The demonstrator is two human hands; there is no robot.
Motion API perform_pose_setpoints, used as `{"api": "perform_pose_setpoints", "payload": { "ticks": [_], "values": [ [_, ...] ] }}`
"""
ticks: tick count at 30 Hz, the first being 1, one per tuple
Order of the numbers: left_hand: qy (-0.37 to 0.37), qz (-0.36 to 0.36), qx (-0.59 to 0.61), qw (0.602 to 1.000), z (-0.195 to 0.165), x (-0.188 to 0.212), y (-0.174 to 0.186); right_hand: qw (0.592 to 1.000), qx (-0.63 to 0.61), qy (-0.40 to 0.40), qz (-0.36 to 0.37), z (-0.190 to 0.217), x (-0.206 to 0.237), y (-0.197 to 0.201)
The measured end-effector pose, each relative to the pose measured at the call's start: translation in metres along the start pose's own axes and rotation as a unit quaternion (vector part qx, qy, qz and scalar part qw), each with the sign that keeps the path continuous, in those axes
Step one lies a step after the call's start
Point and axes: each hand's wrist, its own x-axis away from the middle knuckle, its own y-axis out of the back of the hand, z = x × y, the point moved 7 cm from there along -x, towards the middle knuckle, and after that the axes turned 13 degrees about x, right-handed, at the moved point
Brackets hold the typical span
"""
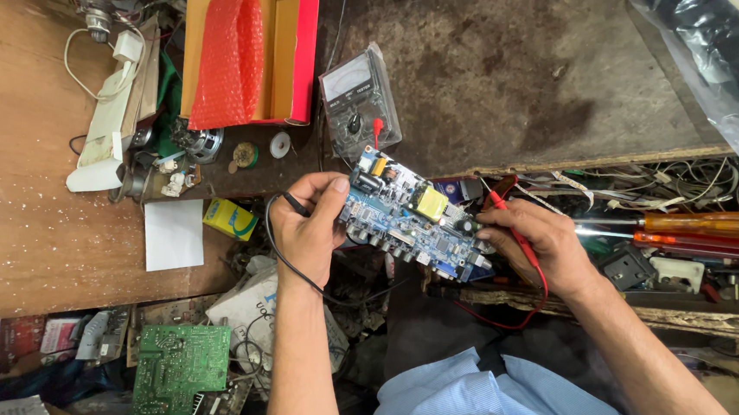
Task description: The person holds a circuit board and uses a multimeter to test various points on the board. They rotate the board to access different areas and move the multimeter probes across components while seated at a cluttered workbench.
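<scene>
Blue circuit board (410, 223) sits mid-frame, propped over the cluttered tabletop (14, 209), just below the analog multimeter (359, 103). Looks light, stiff and fragile; best taken by its edges, clear of the components. Left hand (305, 229) is curled at the board's left edge, pinching the black probe (296, 204). Right hand (533, 243) is closed around the red probe (507, 219), tip down on the board's right end.

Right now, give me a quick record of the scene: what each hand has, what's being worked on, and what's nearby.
left hand: holds black probe at the board's left edge
right hand: holds red probe on the board's right end
board: blue circuit board, tilted, yellow part on top
meter: behind board, in clear wrap
screwdrivers: right, on the cluttered ledge
green board: lower left
</scene>
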Motion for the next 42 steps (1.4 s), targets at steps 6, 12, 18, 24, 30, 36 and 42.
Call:
{"api": "perform_pose_setpoints", "payload": {
  "ticks": [6, 12, 18, 24, 30, 36, 42],
  "values": [
    [-0.012, 0.01, -0.007, 1.0, 0.006, 0.002, 0.006, 1.0, 0.004, 0.009, -0.002, 0.0, 0.003, 0.001],
    [-0.007, 0.022, 0.003, 1.0, 0.01, 0.003, 0.011, 1.0, 0.007, 0.008, -0.006, -0.001, 0.004, 0.001],
    [-0.012, 0.026, 0.006, 1.0, 0.008, 0.005, 0.009, 1.0, 0.018, 0.004, -0.001, -0.001, 0.003, -0.001],
    [-0.023, 0.03, 0.012, 0.999, 0.005, 0.012, 0.007, 1.0, 0.011, 0.012, 0.005, -0.001, 0.005, -0.003],
    [-0.022, 0.018, 0.01, 1.0, 0.004, 0.014, 0.006, 1.0, 0.007, 0.0, 0.021, -0.004, 0.007, -0.006],
    [-0.028, 0.013, -0.009, 0.999, 0.002, 0.015, 0.007, 0.999, -0.001, -0.001, 0.033, -0.003, 0.005, -0.006],
    [-0.02, 0.021, 0.01, 1.0, 0.002, 0.017, 0.004, 0.999, 0.006, -0.008, 0.037, -0.003, 0.004, -0.008]
  ]
}}
